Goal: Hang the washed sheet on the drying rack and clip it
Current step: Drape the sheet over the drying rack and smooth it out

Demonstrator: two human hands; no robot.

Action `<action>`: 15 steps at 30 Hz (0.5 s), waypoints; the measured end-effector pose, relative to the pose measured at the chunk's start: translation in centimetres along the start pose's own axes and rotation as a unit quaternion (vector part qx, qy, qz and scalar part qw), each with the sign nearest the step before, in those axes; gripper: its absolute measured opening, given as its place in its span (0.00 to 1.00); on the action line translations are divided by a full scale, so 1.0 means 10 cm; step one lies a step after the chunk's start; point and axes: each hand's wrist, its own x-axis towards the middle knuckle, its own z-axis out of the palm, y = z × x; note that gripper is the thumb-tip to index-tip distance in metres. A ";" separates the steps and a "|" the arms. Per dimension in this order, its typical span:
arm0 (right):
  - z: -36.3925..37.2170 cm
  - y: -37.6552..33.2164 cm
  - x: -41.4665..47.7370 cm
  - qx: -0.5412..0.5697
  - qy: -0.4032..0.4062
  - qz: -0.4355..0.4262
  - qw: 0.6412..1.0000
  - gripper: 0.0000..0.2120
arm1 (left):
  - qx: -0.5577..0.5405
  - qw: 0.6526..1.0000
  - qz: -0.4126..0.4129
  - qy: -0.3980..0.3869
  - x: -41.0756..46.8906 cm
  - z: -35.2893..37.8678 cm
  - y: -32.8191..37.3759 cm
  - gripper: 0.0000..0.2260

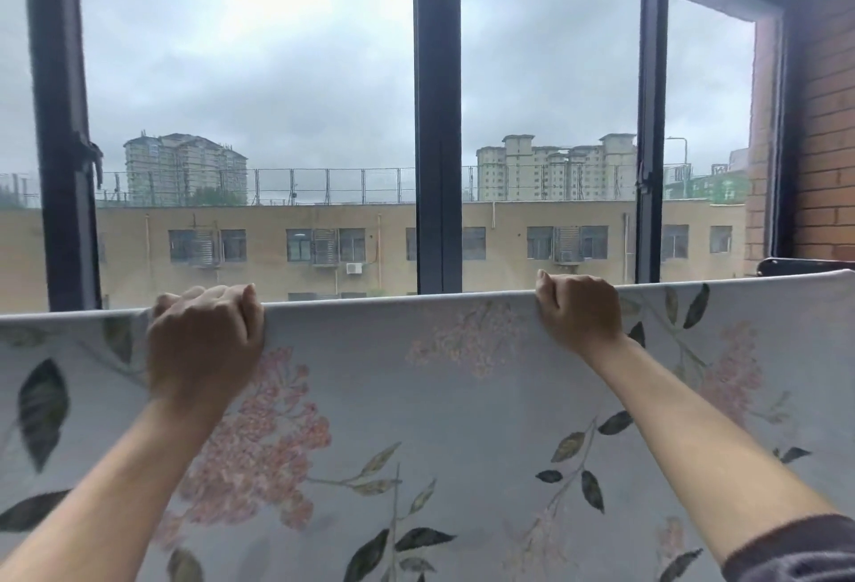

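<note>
We record the sheet [462, 419], pale grey with pink flower clusters and dark leaves. It hangs across the whole width below our hands, and its top fold runs level from past the left hand [203, 341] to past the right hand [578, 311]. The left hand grips the fold with fingers curled over it, knuckles up. The right hand does likewise, fingers hooked to the far side. The two are well apart, with the fold lying smooth between them. Whatever bears the fold is covered by cloth, so we cannot tell its form. Just past the right hand a dark bar end [805, 266] shows against a brick wall [828, 142]. A dark sleeve [796, 549] sits up that forearm. Beyond both hands stands a dark window frame [437, 118]; through the glass are a tan building [277, 220] and tower blocks.
</note>
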 end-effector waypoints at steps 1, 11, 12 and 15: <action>0.00 -0.14 0.00 -0.006 0.013 -0.008 1.000 0.27 | -0.027 1.000 0.001 0.009 -0.07 -0.14 0.03 0.19; 0.18 -2.00 0.04 0.043 0.020 -0.033 0.998 0.22 | -0.089 0.992 0.049 0.075 -0.20 -0.39 0.15 0.22; 0.17 -2.04 0.05 0.044 0.017 -0.030 0.998 0.22 | -0.083 0.991 0.055 0.085 -0.21 -0.39 0.12 0.23; 0.14 -2.01 0.04 0.040 0.023 -0.035 0.998 0.23 | -0.072 0.987 0.083 0.116 -0.23 -0.37 -0.02 0.22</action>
